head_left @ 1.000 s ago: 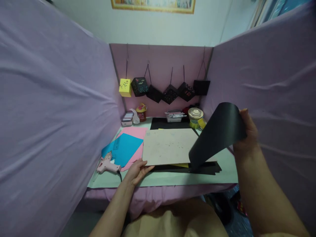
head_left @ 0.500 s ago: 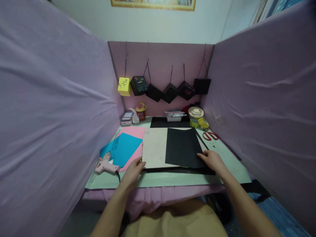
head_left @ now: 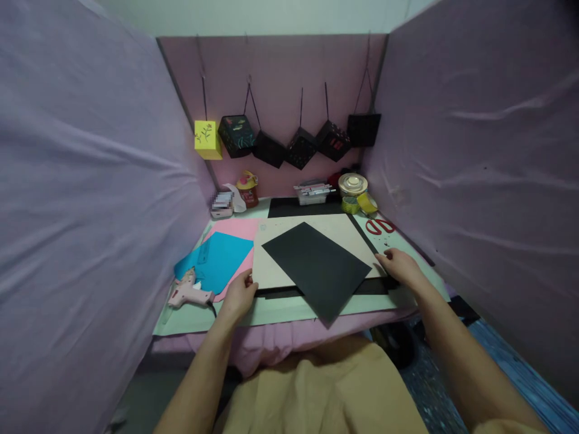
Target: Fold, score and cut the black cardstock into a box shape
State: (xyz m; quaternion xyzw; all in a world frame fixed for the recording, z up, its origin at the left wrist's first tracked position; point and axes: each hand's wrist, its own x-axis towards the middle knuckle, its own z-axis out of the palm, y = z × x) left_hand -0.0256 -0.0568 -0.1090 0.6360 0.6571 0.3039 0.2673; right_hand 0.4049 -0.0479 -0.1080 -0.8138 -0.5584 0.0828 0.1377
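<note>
A cream board (head_left: 280,271) lies on the table with a black sheet of paper (head_left: 316,259) turned diagonally on top. One corner of that sheet reaches over the table's front edge. At the board's front left corner, my left hand (head_left: 239,296) is closed on the edge with curled fingers. My right hand (head_left: 400,267) grips the right edge, thumb and fingers close together; its hold is partly hidden. Dark sheets (head_left: 375,287) stick out from under the board. Neither hand touches the loose black sheet.
Blue paper (head_left: 226,256), pink paper (head_left: 244,223) and a pink glue gun (head_left: 187,294) lie left. Red-handled scissors (head_left: 380,226) lie right. Behind are a pen box (head_left: 314,194), tape rolls (head_left: 350,205) and a tin (head_left: 353,184). Boxes (head_left: 302,147) hang above; cloth walls flank the table.
The black sheet has turned to a diagonal and come toward me. My right hand has let go of it and moved to the board's right edge. The view has tilted down.
</note>
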